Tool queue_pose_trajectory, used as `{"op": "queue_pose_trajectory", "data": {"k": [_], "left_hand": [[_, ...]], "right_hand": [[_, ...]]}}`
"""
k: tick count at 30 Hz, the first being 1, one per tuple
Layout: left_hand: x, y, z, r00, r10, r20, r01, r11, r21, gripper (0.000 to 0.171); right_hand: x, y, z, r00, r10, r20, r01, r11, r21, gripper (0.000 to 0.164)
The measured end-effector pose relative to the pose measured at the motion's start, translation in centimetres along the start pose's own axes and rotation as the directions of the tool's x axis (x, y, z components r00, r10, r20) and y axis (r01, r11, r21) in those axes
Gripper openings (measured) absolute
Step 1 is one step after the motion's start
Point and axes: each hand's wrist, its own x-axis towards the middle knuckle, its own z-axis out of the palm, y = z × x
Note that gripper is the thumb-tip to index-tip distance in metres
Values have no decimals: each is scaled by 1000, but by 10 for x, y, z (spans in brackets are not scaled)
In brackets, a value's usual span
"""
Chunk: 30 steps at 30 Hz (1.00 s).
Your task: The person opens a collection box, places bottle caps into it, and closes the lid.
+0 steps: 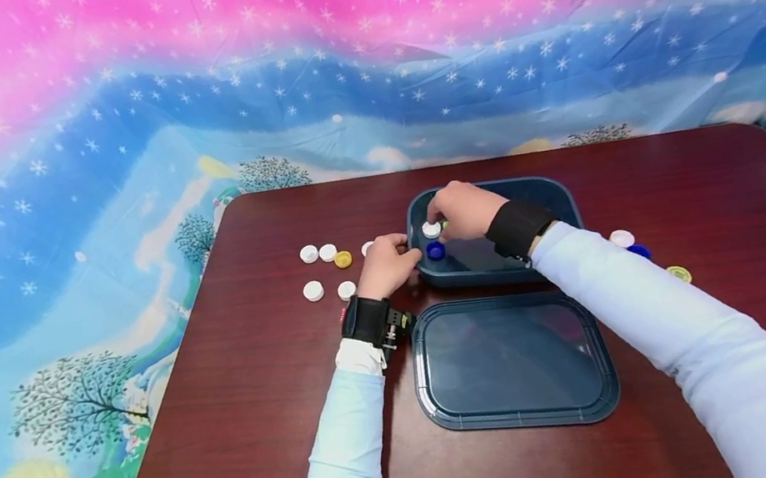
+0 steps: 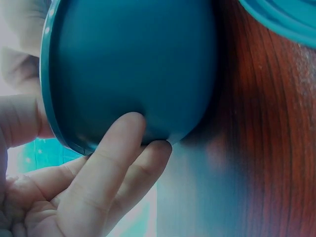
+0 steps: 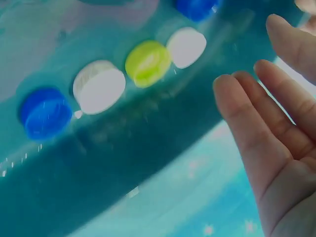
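A dark blue-grey plastic box [image 1: 503,274] stands lidless at the back of the table. My left hand [image 1: 387,265] grips its left end, thumb at the rim and fingers [image 2: 123,133] against the outer wall in the left wrist view. Inside the box is my right hand [image 1: 467,210], its fingers [image 3: 234,101] fairly straight and holding nothing visible. Beside it in the right wrist view sit a white bottle cap [image 3: 186,48], a yellow-green cap [image 3: 148,64], another white cap [image 3: 99,88] and a blue cap [image 3: 46,113] along the wall. One more blue cap [image 1: 436,250] lies nearer the left hand.
The box's lid [image 1: 513,361] lies flat in front of it. Left of the box are several white caps [image 1: 313,290] and a yellow cap [image 1: 343,259]. Right of it lie a white cap [image 1: 622,239], a blue cap [image 1: 640,253] and a yellow-green cap [image 1: 679,275].
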Motion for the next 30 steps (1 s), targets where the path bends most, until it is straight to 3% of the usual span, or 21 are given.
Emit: {"op": "queue_pose_trajectory", "data": {"k": [10,18,24,30], "left_hand": [[0,0,1,1000,-7,3,7,999,-31,32],[-1,-1,1,1000,-2,2,2,1000,-2,32],[-1,0,1,1000,-11,-1,11,1000,-13,34],[-1,0,1,1000,-12,3,12,1000,-21,32]], "right_hand": [[-47,28,-41,987,87,-134,-85,996,22,33],[-93,56,-63,970,181,-162,-178,983,33,35],[-126,86,-67,955,241,-171,-243,970,11,36],[-154,114,-56,943,303,-138,-303,953,20,38]]}}
